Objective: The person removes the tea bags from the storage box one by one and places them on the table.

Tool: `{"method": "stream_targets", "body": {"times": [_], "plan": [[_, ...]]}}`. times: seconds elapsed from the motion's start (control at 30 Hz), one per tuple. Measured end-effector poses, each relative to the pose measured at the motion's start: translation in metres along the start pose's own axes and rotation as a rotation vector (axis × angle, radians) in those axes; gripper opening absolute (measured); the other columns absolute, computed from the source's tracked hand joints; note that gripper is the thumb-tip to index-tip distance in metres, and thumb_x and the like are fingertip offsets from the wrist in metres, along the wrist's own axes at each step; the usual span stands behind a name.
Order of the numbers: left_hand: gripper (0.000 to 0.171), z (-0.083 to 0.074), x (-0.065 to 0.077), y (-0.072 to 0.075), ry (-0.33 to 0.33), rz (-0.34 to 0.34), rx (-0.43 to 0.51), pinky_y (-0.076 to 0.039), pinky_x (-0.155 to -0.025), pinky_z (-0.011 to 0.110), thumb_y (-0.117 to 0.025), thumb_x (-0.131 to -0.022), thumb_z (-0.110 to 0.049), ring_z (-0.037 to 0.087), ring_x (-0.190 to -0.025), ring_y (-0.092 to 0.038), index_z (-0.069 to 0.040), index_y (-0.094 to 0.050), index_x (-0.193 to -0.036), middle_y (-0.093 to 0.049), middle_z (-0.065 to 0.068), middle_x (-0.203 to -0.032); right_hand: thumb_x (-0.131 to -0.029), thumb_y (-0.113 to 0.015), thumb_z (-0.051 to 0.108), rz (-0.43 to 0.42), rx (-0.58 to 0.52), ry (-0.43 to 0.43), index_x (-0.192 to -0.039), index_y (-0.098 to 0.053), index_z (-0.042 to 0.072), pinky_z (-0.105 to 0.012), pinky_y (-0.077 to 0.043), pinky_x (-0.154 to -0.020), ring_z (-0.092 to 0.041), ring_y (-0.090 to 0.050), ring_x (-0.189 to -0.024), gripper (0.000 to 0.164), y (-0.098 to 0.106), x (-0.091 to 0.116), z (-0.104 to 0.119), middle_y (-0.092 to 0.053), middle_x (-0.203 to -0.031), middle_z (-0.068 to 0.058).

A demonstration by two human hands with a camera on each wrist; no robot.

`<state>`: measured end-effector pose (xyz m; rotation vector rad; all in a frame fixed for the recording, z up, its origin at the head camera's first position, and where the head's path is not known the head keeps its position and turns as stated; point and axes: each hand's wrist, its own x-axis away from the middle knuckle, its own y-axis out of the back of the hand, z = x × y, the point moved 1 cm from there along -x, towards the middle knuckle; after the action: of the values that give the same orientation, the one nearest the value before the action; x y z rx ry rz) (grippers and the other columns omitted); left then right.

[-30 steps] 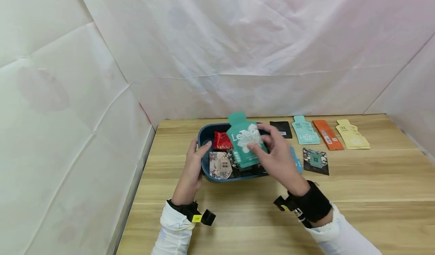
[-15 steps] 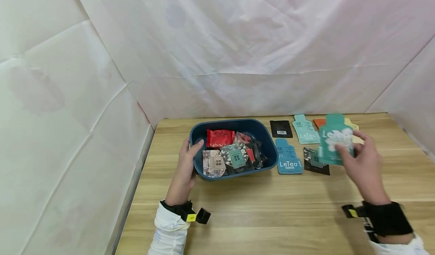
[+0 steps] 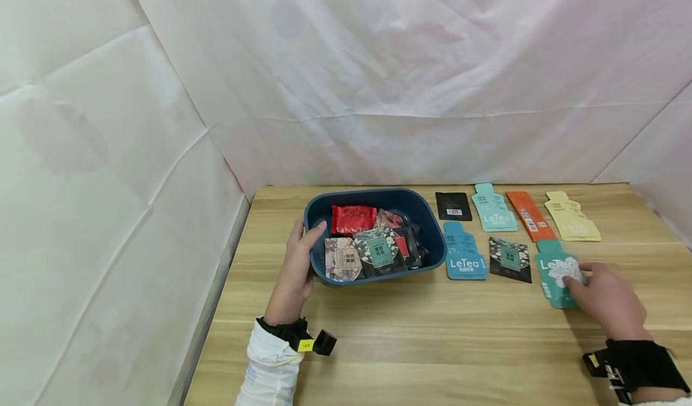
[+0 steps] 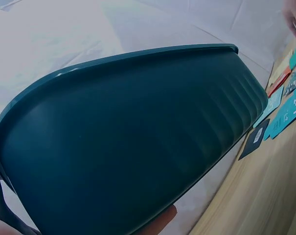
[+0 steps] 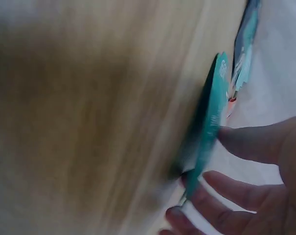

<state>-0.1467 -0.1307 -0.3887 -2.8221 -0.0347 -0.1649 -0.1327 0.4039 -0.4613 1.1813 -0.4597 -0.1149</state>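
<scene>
With thumb over the rim and fingers at the outside, my left hand holds the left end of a dark blue plastic bin. Inside lie a red packet, a beige floral sachet, a black floral sachet with a green label, and further dark ones partly hidden. At the right, my right hand pinches a green bottle-shaped LeTea sachet by its right edge. The right wrist view shows that green sachet tilted close over the tabletop, thumb on one face and fingers on the other.
Sachets lie in rows right of the bin: black, mint, orange and yellow behind, blue and dark floral in front. A white cloth backdrop rises behind the wooden table.
My right hand has carried the green sachet from over the bin to the right, then down toward the table beside the dark floral sachet. My left hand still holds the bin.
</scene>
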Motion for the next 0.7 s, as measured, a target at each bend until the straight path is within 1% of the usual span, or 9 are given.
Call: {"method": "stream_targets", "body": {"times": [0.1, 0.17, 0.27, 0.37, 0.43, 0.47, 0.53, 0.67, 0.7], "plan": [[0.055, 0.0, 0.0, 0.001, 0.004, 0.001, 0.004, -0.03, -0.112, 0.049, -0.052, -0.099, -0.027, 0.034, -0.136, -0.033, -0.011, -0.029, -0.147, -0.034, 0.015, -0.148, -0.095, -0.055, 0.039, 0.036, 0.035, -0.022, -0.143, -0.029, -0.01, -0.053, -0.043, -0.061, -0.048, -0.045, -0.092, 0.073, -0.001, -0.002, 0.007, -0.038, -0.122, -0.04], [0.057, 0.0, 0.0, 0.002, 0.004, 0.01, 0.009, -0.029, -0.112, 0.049, -0.052, -0.099, -0.028, 0.032, -0.135, -0.033, -0.012, -0.028, -0.148, -0.034, 0.015, -0.148, -0.096, -0.054, 0.037, 0.057, 0.036, -0.034, -0.146, -0.023, -0.009, -0.061, -0.042, -0.067, -0.055, -0.038, -0.102, 0.074, -0.001, -0.002, 0.012, -0.028, -0.129, -0.043], [0.059, 0.001, 0.0, 0.002, 0.003, 0.023, 0.018, -0.028, -0.112, 0.048, -0.052, -0.099, -0.029, 0.03, -0.135, -0.032, -0.014, -0.025, -0.149, -0.033, 0.014, -0.148, -0.095, -0.054, 0.035, 0.031, 0.051, -0.012, -0.146, -0.02, -0.009, -0.068, -0.039, -0.071, -0.062, -0.03, -0.107, 0.076, -0.001, -0.001, 0.017, -0.024, -0.129, -0.045], [0.059, 0.002, -0.001, 0.002, -0.001, 0.02, 0.014, -0.028, -0.113, 0.048, -0.052, -0.099, -0.029, 0.031, -0.135, -0.032, -0.013, -0.026, -0.149, -0.033, 0.014, -0.148, -0.093, -0.057, 0.04, -0.035, 0.092, 0.052, -0.144, -0.025, -0.01, -0.069, -0.036, -0.074, -0.064, -0.028, -0.106, 0.079, 0.0, 0.002, 0.026, -0.025, -0.126, -0.046], [0.058, 0.002, -0.001, 0.002, -0.001, 0.014, 0.009, -0.029, -0.113, 0.049, -0.052, -0.099, -0.028, 0.032, -0.136, -0.032, -0.012, -0.026, -0.149, -0.033, 0.014, -0.148, -0.091, -0.06, 0.042, -0.089, 0.119, 0.117, -0.14, -0.03, -0.011, -0.07, -0.034, -0.078, -0.064, -0.028, -0.106, 0.078, 0.0, 0.005, 0.036, -0.028, -0.123, -0.046], [0.057, 0.002, -0.002, 0.002, -0.002, 0.012, 0.011, -0.029, -0.113, 0.049, -0.052, -0.099, -0.028, 0.032, -0.135, -0.032, -0.012, -0.027, -0.148, -0.033, 0.014, -0.148, -0.091, -0.06, 0.044, -0.107, 0.127, 0.148, -0.139, -0.032, -0.011, -0.07, -0.034, -0.077, -0.064, -0.029, -0.105, 0.078, 0.001, 0.006, 0.042, -0.03, -0.123, -0.046], [0.056, 0.003, -0.002, 0.002, -0.006, 0.013, 0.007, -0.031, -0.112, 0.048, -0.051, -0.099, -0.028, 0.032, -0.135, -0.034, -0.012, -0.029, -0.147, -0.034, 0.014, -0.147, -0.091, -0.061, 0.045, -0.131, 0.133, 0.201, -0.137, -0.036, -0.011, -0.071, -0.035, -0.076, -0.064, -0.03, -0.105, 0.077, 0.003, 0.012, 0.056, -0.032, -0.122, -0.046], [0.054, 0.003, -0.002, 0.002, -0.008, 0.008, 0.0, -0.035, -0.109, 0.046, -0.052, -0.099, -0.028, 0.029, -0.132, -0.038, -0.013, -0.031, -0.146, -0.036, 0.014, -0.146, -0.092, -0.06, 0.045, -0.159, 0.126, 0.27, -0.135, -0.038, -0.011, -0.071, -0.037, -0.069, -0.064, -0.027, -0.108, 0.075, 0.011, 0.025, 0.089, -0.033, -0.125, -0.044], [0.054, 0.003, -0.001, 0.003, -0.009, 0.008, -0.004, -0.036, -0.109, 0.046, -0.052, -0.099, -0.029, 0.029, -0.131, -0.038, -0.012, -0.031, -0.146, -0.036, 0.014, -0.146, -0.092, -0.06, 0.044, -0.167, 0.12, 0.293, -0.135, -0.038, -0.012, -0.071, -0.037, -0.07, -0.064, -0.027, -0.108, 0.074, 0.012, 0.028, 0.098, -0.033, -0.126, -0.044]]}}
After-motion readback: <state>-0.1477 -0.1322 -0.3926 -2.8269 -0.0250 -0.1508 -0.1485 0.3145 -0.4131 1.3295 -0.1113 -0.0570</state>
